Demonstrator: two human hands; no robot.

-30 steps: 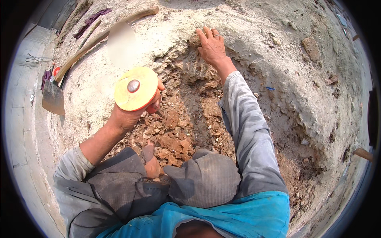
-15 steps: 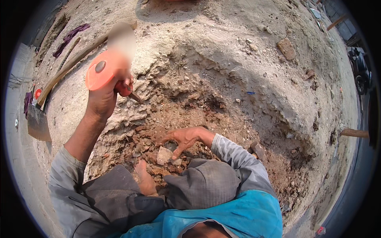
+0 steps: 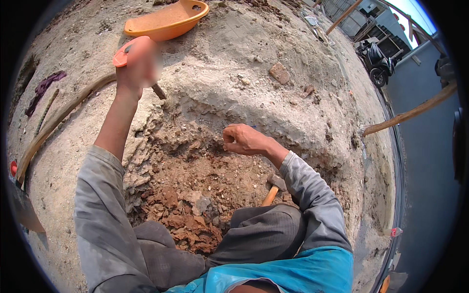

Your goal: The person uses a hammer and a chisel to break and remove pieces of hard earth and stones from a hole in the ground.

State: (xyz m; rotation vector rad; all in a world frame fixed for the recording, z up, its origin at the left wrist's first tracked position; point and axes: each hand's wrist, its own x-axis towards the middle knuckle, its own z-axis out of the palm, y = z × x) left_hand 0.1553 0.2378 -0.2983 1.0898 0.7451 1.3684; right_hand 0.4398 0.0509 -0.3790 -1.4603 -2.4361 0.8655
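Note:
Raised at the upper left, my left hand [image 3: 130, 80] is closed around a chisel with a round orange hand guard [image 3: 133, 51]. Part of the grip is blurred. The chisel's dark steel shaft [image 3: 159, 91] points down toward the rim of the dug hollow. My right hand [image 3: 245, 139] hovers over the hollow's far side with its fingers curled in; whether anything is inside them is hidden. Below it, broken reddish-brown clods [image 3: 188, 229] and a greyish stone [image 3: 201, 205] lie in front of my legs. A hammer [image 3: 276, 181] with a wooden handle rests beside my right knee.
An orange basin [image 3: 168, 24] lies at the top. Along the left runs a long wooden handle [image 3: 61, 112] with a metal blade [image 3: 25, 212], near a purple cloth [image 3: 43, 90]. A wooden pole [image 3: 413, 116] leans at the right by a grey wall [image 3: 425, 171]; a motorbike [image 3: 378, 63] stands behind.
My right hand has left the clods and stone, moving up and away with its fingers curling in. The view has tilted up, revealing more of the basin and hammer. My left hand keeps the chisel.

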